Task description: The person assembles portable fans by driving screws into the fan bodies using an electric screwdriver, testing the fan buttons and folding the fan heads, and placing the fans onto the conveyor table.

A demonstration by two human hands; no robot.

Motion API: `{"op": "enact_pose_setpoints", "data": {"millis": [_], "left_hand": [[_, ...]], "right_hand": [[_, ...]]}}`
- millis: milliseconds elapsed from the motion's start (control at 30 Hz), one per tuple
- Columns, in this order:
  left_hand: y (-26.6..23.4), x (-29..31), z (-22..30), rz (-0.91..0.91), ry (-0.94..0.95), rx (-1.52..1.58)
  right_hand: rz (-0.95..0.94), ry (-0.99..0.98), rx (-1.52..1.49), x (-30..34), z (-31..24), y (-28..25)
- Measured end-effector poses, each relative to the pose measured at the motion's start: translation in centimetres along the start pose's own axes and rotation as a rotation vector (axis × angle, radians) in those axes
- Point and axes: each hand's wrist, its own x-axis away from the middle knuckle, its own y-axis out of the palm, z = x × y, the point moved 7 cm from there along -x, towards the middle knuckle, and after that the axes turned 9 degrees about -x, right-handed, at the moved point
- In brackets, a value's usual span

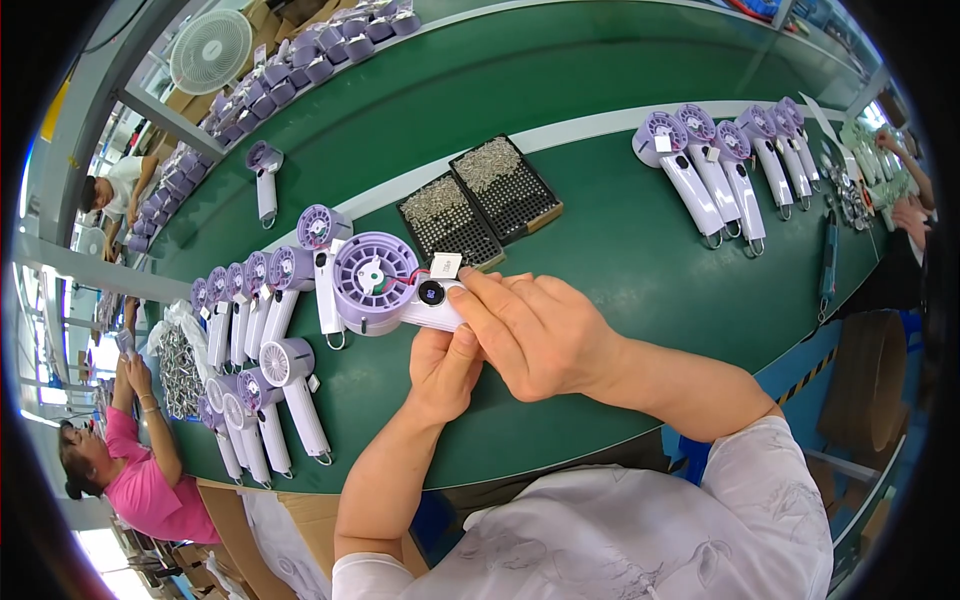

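A handheld fan [374,283] with a purple head and a white handle lies across my hands, its open head toward the left. Inside the head sits a white hub, and a red wire runs out toward the handle. A round dark display [431,292] is lit on the handle, and beside it a small white square piece [446,265] stands up. My left hand [442,378] is closed around the handle from below. From the right, my right hand [545,335] grips the handle, its fingertips pressed near the display; its palm side is hidden.
Two black trays [521,222] of small metal parts lie beyond my hands on the green table [640,290]. Several fans [697,185] lie at the right, more [287,362] at the left. A teal-handled tool [828,262] rests near the right edge. Co-workers [140,465] work at both sides.
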Motion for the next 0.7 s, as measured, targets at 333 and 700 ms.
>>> {"op": "enact_pose_setpoints", "data": {"millis": [333, 700], "left_hand": [[0.0, -0.19, 0.13, -0.004, 0.028, -0.016], [-0.07, -0.16, 0.19, -0.003, 0.013, -0.029]], "right_hand": [[-0.017, -0.008, 0.0, 0.01, -0.03, 0.08], [-0.005, 0.002, -0.014, -0.08, 0.0, -0.01]]}}
